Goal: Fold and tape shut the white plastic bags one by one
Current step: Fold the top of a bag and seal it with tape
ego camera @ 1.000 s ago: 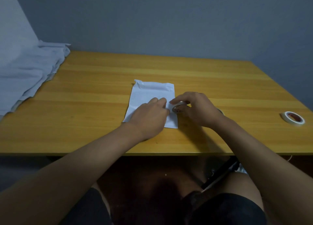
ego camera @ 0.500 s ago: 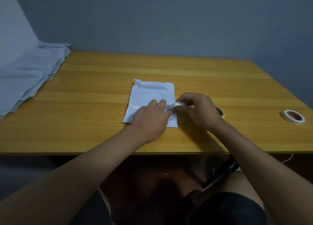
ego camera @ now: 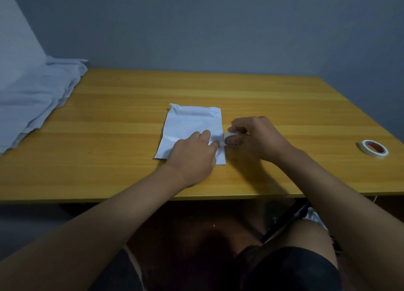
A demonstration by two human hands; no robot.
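Your right hand point(ego camera: 260, 135) has drawn the gripped tape roll point(ego camera: 232, 139) rightward off the white bag point(ego camera: 192, 126); your left hand point(ego camera: 194, 155), fingers straight, presses the bag just beside it.

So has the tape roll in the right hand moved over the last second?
Yes. The tape roll held by the right hand has shifted rightward, from over the white bag to just past the bag's right edge.

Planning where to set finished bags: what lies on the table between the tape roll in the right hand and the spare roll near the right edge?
Only bare table, in the head view, between the held tape roll and the spare roll.
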